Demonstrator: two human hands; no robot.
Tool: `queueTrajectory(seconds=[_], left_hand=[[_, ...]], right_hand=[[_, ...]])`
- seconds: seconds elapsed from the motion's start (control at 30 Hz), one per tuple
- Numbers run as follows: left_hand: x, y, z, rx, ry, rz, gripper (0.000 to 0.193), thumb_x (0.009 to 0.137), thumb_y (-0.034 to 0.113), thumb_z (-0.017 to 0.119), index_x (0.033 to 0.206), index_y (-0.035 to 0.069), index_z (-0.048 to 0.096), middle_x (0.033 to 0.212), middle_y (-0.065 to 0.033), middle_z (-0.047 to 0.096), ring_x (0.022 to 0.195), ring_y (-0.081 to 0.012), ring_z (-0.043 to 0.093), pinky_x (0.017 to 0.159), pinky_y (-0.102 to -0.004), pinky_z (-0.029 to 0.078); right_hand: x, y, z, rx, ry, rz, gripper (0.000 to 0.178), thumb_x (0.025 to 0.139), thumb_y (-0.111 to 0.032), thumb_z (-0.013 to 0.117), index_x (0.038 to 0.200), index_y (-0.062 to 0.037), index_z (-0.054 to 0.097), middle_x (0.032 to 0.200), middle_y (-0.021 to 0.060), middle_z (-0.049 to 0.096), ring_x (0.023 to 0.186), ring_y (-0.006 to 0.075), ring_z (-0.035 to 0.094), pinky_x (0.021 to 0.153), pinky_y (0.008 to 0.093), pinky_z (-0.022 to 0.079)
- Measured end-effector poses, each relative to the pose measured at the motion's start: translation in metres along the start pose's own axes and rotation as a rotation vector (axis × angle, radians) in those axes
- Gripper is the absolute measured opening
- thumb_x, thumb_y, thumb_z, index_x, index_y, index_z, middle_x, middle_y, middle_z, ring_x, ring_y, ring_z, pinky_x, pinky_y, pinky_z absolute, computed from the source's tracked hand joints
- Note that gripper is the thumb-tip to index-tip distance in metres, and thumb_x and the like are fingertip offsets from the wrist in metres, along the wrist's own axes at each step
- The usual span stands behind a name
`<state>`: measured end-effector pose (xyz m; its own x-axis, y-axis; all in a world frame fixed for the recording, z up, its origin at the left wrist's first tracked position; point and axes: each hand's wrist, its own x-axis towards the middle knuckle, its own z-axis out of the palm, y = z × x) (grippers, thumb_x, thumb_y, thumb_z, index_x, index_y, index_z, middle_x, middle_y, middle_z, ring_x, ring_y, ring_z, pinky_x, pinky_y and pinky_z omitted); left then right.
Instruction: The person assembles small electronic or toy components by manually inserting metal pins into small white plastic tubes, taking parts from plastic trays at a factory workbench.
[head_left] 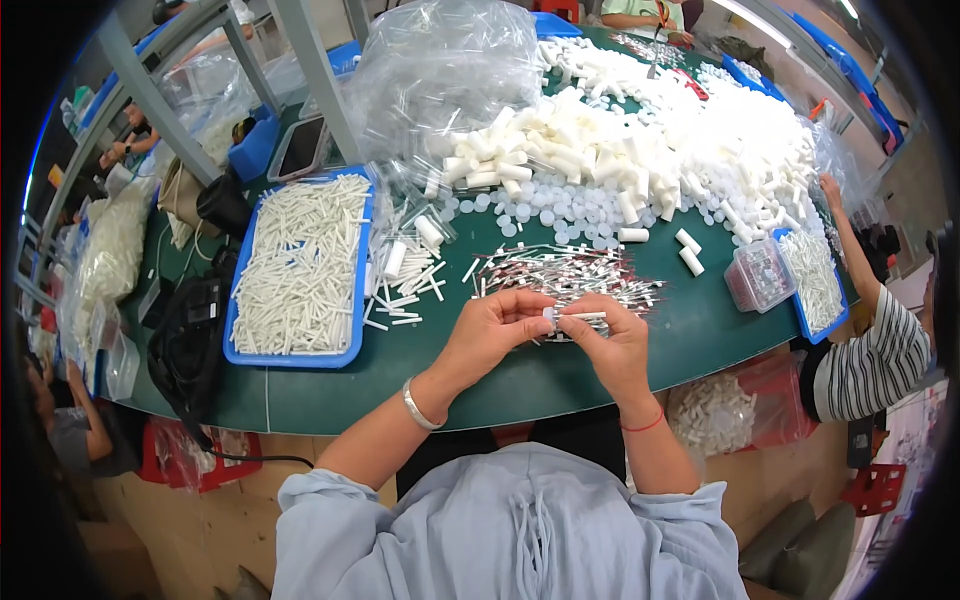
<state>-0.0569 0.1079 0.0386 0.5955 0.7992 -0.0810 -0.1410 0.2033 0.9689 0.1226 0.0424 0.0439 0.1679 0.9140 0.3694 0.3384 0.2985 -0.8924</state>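
Over the near edge of the table, my two hands meet almost fingertip to fingertip. My left hand (488, 332) is closed in a pinch on a small whitish translucent cap (549, 313). Between the thumb and fingers of my right hand (618, 348) is a thin white stick (590, 316), its inner end pointing at the cap. Whether the two pieces touch is too small to tell. Just beyond my fingers lies a pile of thin silvery and white pieces with red wires (560, 272). Loose white sticks (408, 300) are scattered left of it.
A blue tray (230, 335) full of white sticks stands left. Beyond the wire pile are translucent discs (560, 212) and a heap of white cylinders (640, 150). A clear plastic box (758, 278) and another blue tray (835, 322) sit right, near a person in a striped sleeve (880, 355).
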Motion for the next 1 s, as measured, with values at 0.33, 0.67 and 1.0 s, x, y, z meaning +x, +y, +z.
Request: queueTrajectory(seconds=[0.33, 0.67, 1.0], left_hand=[[0.008, -0.004, 0.009, 0.606, 0.149, 0.621, 0.027, 0.078, 0.006, 0.074, 0.104, 0.001, 0.07, 0.09, -0.0106, 0.068, 0.081, -0.0209, 0.065, 0.073, -0.0295, 0.052], [0.056, 0.022, -0.116, 1.426, 0.273, 0.674, 0.033, 0.078, 0.006, 0.068, 0.11, 0.005, 0.063, 0.105, -0.0123, 0.063, 0.104, -0.0293, 0.057, 0.089, -0.0368, 0.047], [0.067, 0.03, -0.119, 1.346, 0.273, 0.713, 0.018, 0.082, 0.013, 0.066, 0.098, 0.005, 0.064, 0.092, -0.0108, 0.062, 0.089, -0.0292, 0.059, 0.077, -0.0385, 0.048]], right_hand=[[0.003, 0.021, 0.006, 0.679, 0.007, 0.488, 0.014, 0.084, -0.006, 0.071, 0.095, 0.0033, 0.069, 0.088, 0.0092, 0.07, 0.077, 0.0108, 0.064, 0.072, 0.0227, 0.05], [0.025, 0.008, -0.004, 0.594, 0.1, 0.429, 0.013, 0.087, -0.007, 0.065, 0.093, 0.0034, 0.061, 0.097, 0.0184, 0.068, 0.089, 0.0237, 0.067, 0.085, 0.0355, 0.054], [0.021, 0.018, -0.002, 0.546, 0.141, 0.358, 0.012, 0.095, -0.012, 0.059, 0.097, -0.001, 0.062, 0.096, 0.0058, 0.067, 0.087, 0.0112, 0.063, 0.079, 0.0266, 0.051]])
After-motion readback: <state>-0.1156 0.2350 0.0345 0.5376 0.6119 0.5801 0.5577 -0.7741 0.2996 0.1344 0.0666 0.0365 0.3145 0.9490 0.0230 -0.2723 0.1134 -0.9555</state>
